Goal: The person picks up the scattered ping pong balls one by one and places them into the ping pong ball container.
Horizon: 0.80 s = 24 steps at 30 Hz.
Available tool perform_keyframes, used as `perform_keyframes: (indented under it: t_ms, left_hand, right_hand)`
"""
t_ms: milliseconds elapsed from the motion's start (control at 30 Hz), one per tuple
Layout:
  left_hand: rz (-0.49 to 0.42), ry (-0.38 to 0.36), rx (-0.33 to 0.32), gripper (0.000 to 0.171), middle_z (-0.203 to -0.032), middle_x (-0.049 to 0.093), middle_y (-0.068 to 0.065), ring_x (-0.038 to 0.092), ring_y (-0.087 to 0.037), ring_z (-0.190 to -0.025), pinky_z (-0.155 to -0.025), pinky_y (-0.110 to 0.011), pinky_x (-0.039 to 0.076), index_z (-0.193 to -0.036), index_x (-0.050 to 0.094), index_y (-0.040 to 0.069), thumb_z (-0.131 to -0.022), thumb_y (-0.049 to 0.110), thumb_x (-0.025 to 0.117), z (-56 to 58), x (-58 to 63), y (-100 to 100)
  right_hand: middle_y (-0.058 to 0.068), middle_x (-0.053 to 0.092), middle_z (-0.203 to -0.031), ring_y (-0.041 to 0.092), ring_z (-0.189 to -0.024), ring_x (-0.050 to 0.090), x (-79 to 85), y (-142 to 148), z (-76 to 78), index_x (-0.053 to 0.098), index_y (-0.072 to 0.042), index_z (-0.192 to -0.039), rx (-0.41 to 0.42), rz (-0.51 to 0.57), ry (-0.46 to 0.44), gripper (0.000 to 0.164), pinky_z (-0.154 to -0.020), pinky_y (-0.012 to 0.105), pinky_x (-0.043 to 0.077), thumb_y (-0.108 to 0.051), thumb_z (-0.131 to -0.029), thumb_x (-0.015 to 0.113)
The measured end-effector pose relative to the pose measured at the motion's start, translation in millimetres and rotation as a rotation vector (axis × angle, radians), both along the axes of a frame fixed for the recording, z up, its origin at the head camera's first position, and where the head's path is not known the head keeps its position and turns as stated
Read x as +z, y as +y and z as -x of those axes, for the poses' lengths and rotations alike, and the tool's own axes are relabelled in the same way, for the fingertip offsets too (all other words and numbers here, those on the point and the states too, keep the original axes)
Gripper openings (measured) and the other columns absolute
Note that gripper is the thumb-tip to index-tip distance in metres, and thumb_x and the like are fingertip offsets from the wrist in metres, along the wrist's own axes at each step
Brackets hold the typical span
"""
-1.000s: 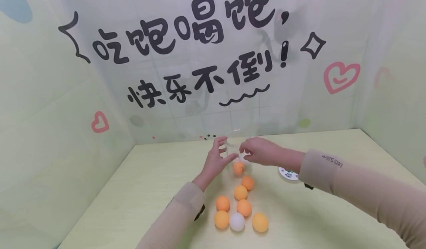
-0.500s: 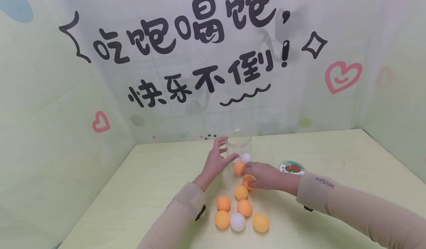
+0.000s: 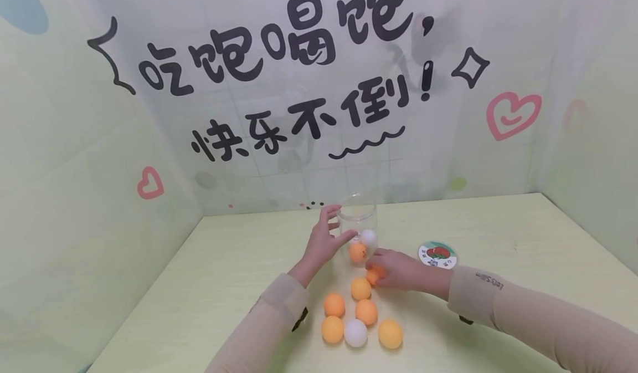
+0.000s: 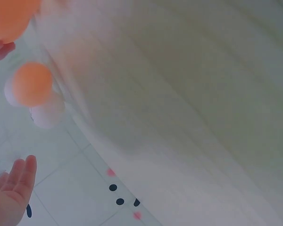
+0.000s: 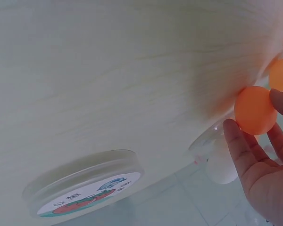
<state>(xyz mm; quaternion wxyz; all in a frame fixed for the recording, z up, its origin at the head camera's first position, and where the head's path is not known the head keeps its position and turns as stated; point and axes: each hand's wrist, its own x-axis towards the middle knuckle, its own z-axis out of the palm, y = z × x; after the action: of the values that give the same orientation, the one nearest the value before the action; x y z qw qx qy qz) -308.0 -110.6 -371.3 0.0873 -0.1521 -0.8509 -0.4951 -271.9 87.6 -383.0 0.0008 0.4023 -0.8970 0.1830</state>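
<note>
A clear jar (image 3: 366, 215) stands upright near the back of the table, with an orange ping-pong ball (image 3: 357, 253) and white ping-pong balls (image 3: 368, 237) inside. My left hand (image 3: 321, 244) holds it from the left, thumb at the front and fingers towards the back. Just in front of the jar, my right hand (image 3: 405, 271) pinches another orange ping-pong ball (image 5: 254, 111) between thumb and fingers, at or very near the tabletop. Several more orange balls (image 3: 366, 312) and one white ball (image 3: 355, 333) lie loose nearer the front.
A round lid (image 3: 437, 254) with a tomato picture lies right of the jar, beyond my right wrist. Behind the table (image 3: 239, 284) rises a printed backdrop (image 3: 279, 184), with side panels left and right.
My right hand has come away from the jar's mouth, down to the front right, and now pinches an orange ball. A white ball shows inside the jar. My left hand stays put.
</note>
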Motion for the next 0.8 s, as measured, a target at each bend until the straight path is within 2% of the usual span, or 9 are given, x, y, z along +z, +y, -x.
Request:
perform_keyframes:
  t_ms: [200,467,800]
  left_hand:
    - [-0.012,-0.01,-0.003,0.066,-0.138,0.039,-0.015,0.052,-0.034,-0.115,-0.085,-0.046,0.049,-0.131,0.033,0.019,-0.079,0.031,0.071,-0.7,0.2,0]
    - [-0.009,-0.004,-0.004,0.066,-0.137,0.04,-0.016,0.052,-0.035,-0.115,-0.088,-0.048,0.046,-0.132,0.033,0.019,-0.079,0.03,0.071,-1.5,0.3,0]
    - [-0.012,0.003,-0.007,0.066,-0.137,0.04,-0.017,0.051,-0.036,-0.115,-0.088,-0.048,0.046,-0.131,0.033,0.018,-0.079,0.03,0.071,-1.2,1.0,0]
  right_hand:
    - [0.006,0.058,-0.096,0.018,-0.081,0.054,-1.7,2,-0.3,0.062,-0.003,-0.102,-0.03,-0.007,-0.058,0.028,-0.075,0.033,0.049,-0.008,-0.076,0.07]
    - [0.006,0.058,-0.093,0.015,-0.077,0.051,0.5,5,2.1,0.062,-0.003,-0.101,-0.024,-0.011,-0.049,0.028,-0.07,0.029,0.047,-0.006,-0.074,0.069]
    - [0.006,0.058,-0.091,0.015,-0.074,0.05,13.4,8,5.8,0.061,-0.001,-0.102,-0.014,-0.029,-0.037,0.029,-0.067,0.028,0.046,-0.003,-0.074,0.068]
